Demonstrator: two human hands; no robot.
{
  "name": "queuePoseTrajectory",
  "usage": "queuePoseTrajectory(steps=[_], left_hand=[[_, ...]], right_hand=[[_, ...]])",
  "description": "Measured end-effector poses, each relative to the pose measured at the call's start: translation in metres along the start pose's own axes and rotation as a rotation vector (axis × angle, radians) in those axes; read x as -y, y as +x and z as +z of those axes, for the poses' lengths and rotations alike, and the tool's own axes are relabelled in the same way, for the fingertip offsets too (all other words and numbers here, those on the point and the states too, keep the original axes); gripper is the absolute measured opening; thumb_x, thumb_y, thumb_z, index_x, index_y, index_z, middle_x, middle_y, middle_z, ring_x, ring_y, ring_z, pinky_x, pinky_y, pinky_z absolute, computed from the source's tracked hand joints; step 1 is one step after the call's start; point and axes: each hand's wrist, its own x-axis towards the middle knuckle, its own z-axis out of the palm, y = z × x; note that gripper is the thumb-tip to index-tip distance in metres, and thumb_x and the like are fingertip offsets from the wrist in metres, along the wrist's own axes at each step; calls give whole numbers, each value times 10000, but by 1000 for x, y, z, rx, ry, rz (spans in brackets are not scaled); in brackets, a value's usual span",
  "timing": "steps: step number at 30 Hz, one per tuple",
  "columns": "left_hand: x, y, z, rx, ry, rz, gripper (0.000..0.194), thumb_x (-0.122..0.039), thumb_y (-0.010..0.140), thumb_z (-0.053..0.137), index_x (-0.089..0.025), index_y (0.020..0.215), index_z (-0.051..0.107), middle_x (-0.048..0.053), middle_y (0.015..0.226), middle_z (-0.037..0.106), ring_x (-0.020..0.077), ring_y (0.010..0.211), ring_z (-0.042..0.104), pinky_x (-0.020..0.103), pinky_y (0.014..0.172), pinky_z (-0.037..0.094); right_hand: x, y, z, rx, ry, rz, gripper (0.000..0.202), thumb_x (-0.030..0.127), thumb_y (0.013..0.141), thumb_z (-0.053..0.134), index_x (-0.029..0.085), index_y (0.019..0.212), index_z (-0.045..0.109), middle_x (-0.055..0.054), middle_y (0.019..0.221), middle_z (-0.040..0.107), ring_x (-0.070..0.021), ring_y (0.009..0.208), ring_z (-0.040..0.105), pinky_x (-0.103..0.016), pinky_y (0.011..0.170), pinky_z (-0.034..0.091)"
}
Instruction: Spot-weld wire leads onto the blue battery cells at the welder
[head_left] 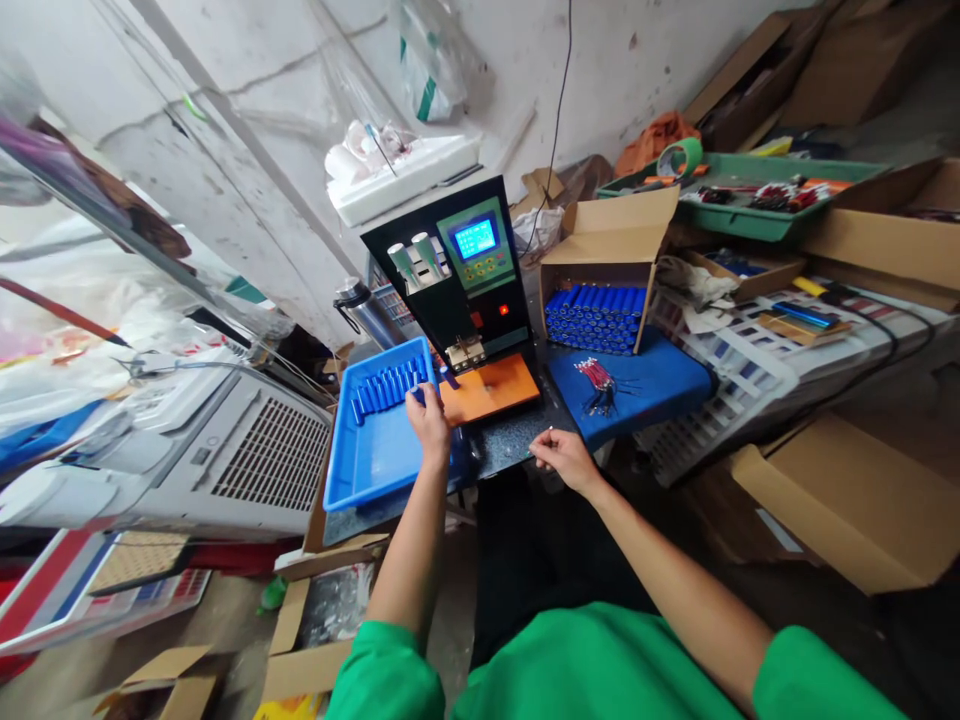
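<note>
My left hand (429,422) is closed around a blue battery cell (418,394), held over the right edge of a blue plastic tray (375,492). Inside that tray lies a row of blue cells (388,388). Just right of the hand stands a black spot welder (491,280) with a lit screen and an orange work plate (491,388). Another dark blue piece (448,376) shows by the welder's electrodes, partly hidden. My right hand (568,458) is pinched at the table's front edge; a small pale tip shows at its fingers, too small to name.
An open carton (600,245) of stacked blue cells stands right of the welder. Red and black wire leads (598,385) lie on a blue surface (652,395). A steel flask (367,310) is behind the tray. Farther right are a green tray (750,220) and a white crate (720,400).
</note>
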Motion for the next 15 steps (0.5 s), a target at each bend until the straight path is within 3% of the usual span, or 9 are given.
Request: queuePoseTrajectory(steps=[3, 6, 8, 11, 15], left_hand=[[-3, -12, 8, 139, -25, -42, 199, -376, 946, 485, -203, 976, 577, -25, 721, 513, 112, 631, 500, 227, 625, 438], [-1, -17, 22, 269, 50, -42, 177, -297, 896, 510, -204, 1008, 611, 23, 871, 619, 142, 804, 596, 257, 746, 494], [3, -18, 30, 375, 73, -40, 188, -314, 863, 572, -197, 1001, 624, 37, 922, 656, 161, 858, 630, 284, 798, 515], [8, -17, 39, 513, 25, -83, 253, -380, 817, 643, -177, 967, 634, 39, 874, 679, 168, 783, 657, 291, 742, 532], [11, -14, 43, 499, -21, -131, 289, -395, 761, 692, -161, 926, 656, 32, 813, 691, 166, 728, 662, 283, 692, 544]], right_hand=[[6, 3, 1, -21, 10, 32, 355, 503, 659, 740, 171, 735, 644, -1, 548, 599, -125, 500, 523, -243, 493, 403], [17, 9, 1, -44, 6, 10, 364, 516, 675, 725, 168, 743, 642, 1, 553, 590, -121, 495, 509, -242, 482, 398], [28, 16, 1, -64, -5, -39, 358, 518, 690, 713, 171, 745, 641, 3, 563, 582, -123, 505, 508, -244, 481, 392], [45, 32, 0, -106, -50, -139, 334, 506, 709, 698, 179, 739, 637, 4, 580, 577, -127, 522, 503, -256, 499, 399], [64, 59, 2, -125, -146, -301, 296, 470, 718, 695, 178, 745, 654, -41, 716, 667, -166, 659, 591, -306, 654, 493]])
